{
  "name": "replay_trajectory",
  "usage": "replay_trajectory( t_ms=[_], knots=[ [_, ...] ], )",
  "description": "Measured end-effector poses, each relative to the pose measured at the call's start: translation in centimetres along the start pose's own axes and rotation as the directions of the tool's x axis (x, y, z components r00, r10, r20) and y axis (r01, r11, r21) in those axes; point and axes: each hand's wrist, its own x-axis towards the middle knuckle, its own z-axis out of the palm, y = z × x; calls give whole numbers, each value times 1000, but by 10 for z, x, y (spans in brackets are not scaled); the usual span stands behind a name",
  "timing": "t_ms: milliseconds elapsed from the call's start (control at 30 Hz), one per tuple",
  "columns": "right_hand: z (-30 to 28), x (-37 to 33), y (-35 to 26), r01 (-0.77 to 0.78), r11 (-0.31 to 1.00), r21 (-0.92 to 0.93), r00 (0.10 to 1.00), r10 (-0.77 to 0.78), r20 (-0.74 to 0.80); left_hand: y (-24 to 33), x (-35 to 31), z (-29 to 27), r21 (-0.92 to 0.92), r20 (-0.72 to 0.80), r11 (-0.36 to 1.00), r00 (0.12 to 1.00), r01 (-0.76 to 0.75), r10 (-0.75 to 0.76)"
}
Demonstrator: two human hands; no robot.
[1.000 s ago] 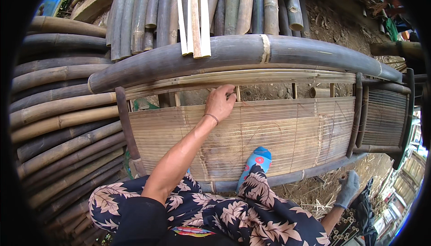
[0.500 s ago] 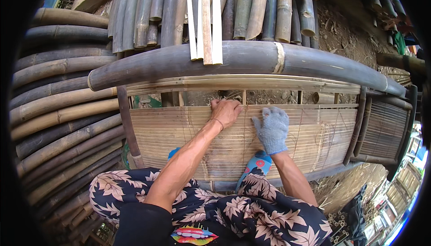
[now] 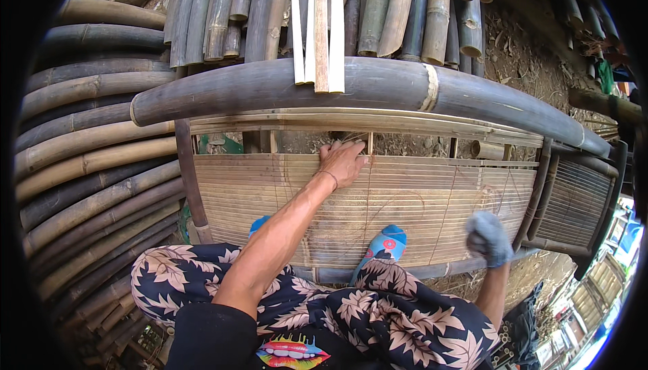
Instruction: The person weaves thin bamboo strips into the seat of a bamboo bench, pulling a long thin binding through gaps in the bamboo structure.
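A panel of thin bamboo slats (image 3: pixel 337 228) is set inside a dark bamboo frame in front of me. My bare left hand (image 3: pixel 341 163) is at its far edge, next to an upright light strip (image 3: pixel 370 143). The left fingers bend over the topmost slat (image 3: pixel 418 161) and grip it; their tips are partly hidden. Over the panel's near right part is my right hand (image 3: pixel 489 238) in a grey knitted glove, smeared by motion, so its fingers cannot be made out. Thin dark cord (image 3: pixel 433 235) runs across the slats, and a loose loop curves between my hands.
A thick dark bamboo pole (image 3: pixel 270 88) forms the frame's far side, with several pale strips (image 3: pixel 321 46) resting on it. Bamboo poles are stacked at the left (image 3: pixel 101 114) and beyond the frame (image 3: pixel 378 12). A blue-socked foot (image 3: pixel 386 243) rests on the slats.
My gloved right hand has moved from the panel's far edge toward me and to the right. The left hand stays at the far edge. The view has shifted slightly.
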Motion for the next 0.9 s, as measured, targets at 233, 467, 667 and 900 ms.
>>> replay_trajectory(
  t_ms=[233, 467, 667, 900],
  knots=[
    [-134, -49, 76, -718, 85, -691, 374, -790, -486, 8, 6, 2, 92, 123, 995, 992, -25, 13],
    [146, 110, 10, 85, -7, -996, 613, -788, 58, 0, 7, 2, 69, 76, 996, 995, -65, 59],
    [153, 162, 37, 78, -148, -986, 752, -640, 155, 7, 4, -1, 62, 94, 997, 995, -40, 34],
    [147, 135, -3, -30, 700, -714, 990, 117, 74, 3, 6, -2, 35, 143, 999, 990, -17, 12]
  ],
)
